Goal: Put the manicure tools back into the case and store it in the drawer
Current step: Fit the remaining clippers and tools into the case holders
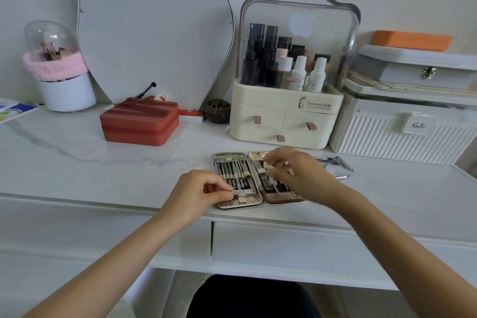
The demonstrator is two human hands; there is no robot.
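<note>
Left hand (200, 190) sits at the near left corner of the open silver metal manicure case (238, 203), its fingers curled and pinching a flat steel tool (244, 191) that lies crosswise at the bottom of the left half. Just beyond its fingertips a row of slim steel tools (233, 171) stands tucked under a strap. To its right, the right hand (296, 170) hovers over the case's right half with fingers bent, seemingly pinching a small silver piece, though blur makes it hard to be sure. Further right of that hand, loose steel clippers and scissors (335, 161) lie on the tabletop, not yet packed.

To do this step well, I judge each tool should slide fully under its strap and lie flat, with the left hand steadying the case so it does not skid, or the lid may not close.

White marble-look tabletop (77, 162) carries the case near its front edge. Directly below the hands, a closed white drawer (284, 242) waits. Beyond the left hand sits a red zipped box (139, 124); beyond the right hand, a cream cosmetic organiser with a clear dome (286, 121); a curvy mirror (154, 20) leans on the wall.
</note>
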